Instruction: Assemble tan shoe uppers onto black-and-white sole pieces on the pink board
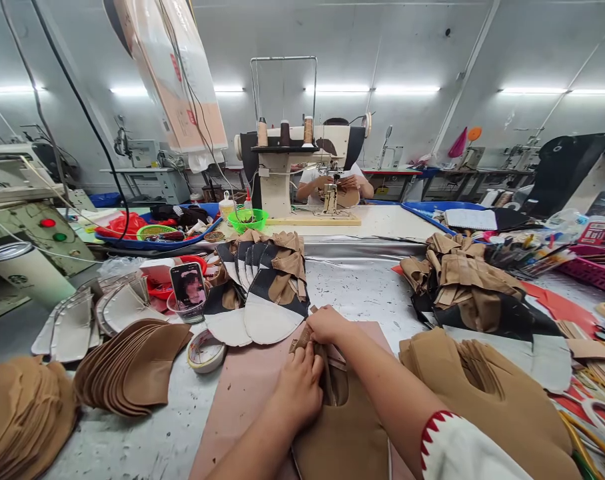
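Note:
A brown shoe upper piece (345, 437) with a curved cut-out lies on a pinkish board (242, 393) in front of me. My left hand (300, 383) is closed on a narrow folded strip at the upper end of this piece, fingers bent over it. Just beyond it, my right hand (328, 325) pinches the same end, its fingertips close to the left ones. What lies under the fingers is hidden. Touching the board's far edge is a pile of sewn uppers (272, 307) with white and black linings.
Stacks of brown cut pieces (132, 367) lie left, more brown pieces (482, 393) right. A tape roll (206, 351) sits by the board. A phone (188, 285) leans behind it. Scissors (582, 433) lie at right. A sewing machine (277, 180) stands ahead, a person (312, 187) behind it.

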`<state>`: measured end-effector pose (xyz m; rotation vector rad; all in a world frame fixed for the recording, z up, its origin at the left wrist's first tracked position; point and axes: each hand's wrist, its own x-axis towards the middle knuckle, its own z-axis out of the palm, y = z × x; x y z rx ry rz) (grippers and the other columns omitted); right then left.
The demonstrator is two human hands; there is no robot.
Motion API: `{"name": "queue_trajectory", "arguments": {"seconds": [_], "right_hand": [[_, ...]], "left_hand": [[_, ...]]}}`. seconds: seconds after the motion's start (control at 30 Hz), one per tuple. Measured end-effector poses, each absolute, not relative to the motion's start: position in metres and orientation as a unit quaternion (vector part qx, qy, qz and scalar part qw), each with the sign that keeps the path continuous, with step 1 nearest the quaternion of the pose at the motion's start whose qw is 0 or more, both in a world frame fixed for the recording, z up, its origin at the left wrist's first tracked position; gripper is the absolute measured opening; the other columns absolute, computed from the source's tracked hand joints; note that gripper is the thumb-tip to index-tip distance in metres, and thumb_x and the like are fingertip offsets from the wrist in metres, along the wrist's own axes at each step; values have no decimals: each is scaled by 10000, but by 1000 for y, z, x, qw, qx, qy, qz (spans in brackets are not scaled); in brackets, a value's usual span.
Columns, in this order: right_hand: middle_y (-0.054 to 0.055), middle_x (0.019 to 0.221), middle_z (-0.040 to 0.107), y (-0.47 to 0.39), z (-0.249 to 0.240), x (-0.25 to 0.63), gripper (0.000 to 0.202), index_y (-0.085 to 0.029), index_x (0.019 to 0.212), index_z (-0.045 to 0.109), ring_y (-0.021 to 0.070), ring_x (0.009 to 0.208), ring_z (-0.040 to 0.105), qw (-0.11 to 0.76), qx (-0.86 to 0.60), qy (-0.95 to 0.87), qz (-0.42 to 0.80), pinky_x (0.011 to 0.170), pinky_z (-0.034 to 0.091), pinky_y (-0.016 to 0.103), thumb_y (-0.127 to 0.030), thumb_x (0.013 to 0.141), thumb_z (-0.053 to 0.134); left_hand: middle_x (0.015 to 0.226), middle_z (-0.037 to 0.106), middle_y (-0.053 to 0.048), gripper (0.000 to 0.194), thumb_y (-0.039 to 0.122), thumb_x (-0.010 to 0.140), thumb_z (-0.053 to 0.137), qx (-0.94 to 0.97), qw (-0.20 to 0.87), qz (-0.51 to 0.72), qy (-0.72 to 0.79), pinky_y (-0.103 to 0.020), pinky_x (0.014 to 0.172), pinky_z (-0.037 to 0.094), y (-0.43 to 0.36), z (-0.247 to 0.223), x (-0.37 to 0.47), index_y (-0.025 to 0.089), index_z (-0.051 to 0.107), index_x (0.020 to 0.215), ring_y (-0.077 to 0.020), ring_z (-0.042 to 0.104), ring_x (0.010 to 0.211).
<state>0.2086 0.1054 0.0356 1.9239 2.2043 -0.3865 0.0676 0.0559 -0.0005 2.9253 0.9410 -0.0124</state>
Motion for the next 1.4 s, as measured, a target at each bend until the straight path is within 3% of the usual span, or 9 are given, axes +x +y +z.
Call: {"name": "queue_trajectory", "arguments": {"seconds": [0.3,0.43,0.57,0.67,0.8,0.97,1.13,1.3,1.4], "right_hand": [[96,1217,528,29,15,239,555,-226,1322,390,223,1124,488,-175,732,629,-192,891,379,309,-267,787,535],[68,1164,559,-1,6,221,700,-325,1371,326,223,1019,561,-137,729,635,-214,822,415,302,-125,731,528],[49,1060,629,9,35,218,429,-306,1116,609,226,945,600,-98,718,673,-148,775,420,290,-110,757,479],[60,1009,635,39,79,254,333,-283,1030,646,237,887,612,-75,738,669,-53,730,427,307,-142,781,477],[151,1142,562,100,139,330,297,-221,1080,630,295,953,582,-69,789,605,81,772,435,400,-221,830,470],[150,1421,320,122,148,355,350,-235,1132,610,388,1199,400,-115,782,592,155,889,382,534,-290,791,555],[81,1404,382,39,91,317,336,-277,1101,620,323,1212,424,-137,649,737,129,965,363,495,-299,772,558],[80,1338,471,-95,80,337,307,-282,1083,620,273,1150,500,-151,738,644,128,951,399,458,-361,838,454],[71,1226,571,-185,94,356,323,-275,1088,612,254,1108,537,-141,825,526,152,952,411,438,-351,850,407]], "left_hand": [[1434,348,-86,574,278,804,419,945,63,46,318,-497,1067,198,62,-18,61,145,376,1360,-301,264,1322],[1456,292,-65,587,233,813,389,947,112,51,298,-494,1086,184,71,-24,56,163,311,1390,-251,216,1347],[1418,377,-86,539,142,803,358,924,79,131,350,-449,1045,308,87,-23,39,154,389,1341,-224,280,1325],[1408,393,-107,523,103,750,407,895,2,140,422,-485,1038,297,102,-20,18,168,484,1263,-264,286,1321],[1401,396,-138,553,94,692,465,890,-35,53,451,-456,1028,309,112,-16,-1,142,507,1242,-287,332,1296],[1178,612,-108,450,64,685,471,899,-53,20,435,-338,873,447,124,-8,1,158,576,1113,-228,552,1094],[720,677,-57,170,100,718,502,913,-81,16,399,-300,647,486,146,30,7,175,633,796,-218,647,702],[955,664,-128,354,91,851,327,941,-97,136,293,-371,780,461,124,69,29,159,589,1079,-241,623,890],[749,668,-52,403,62,822,324,962,-98,234,105,-319,632,472,90,47,42,223,614,1051,-196,618,653]]}}
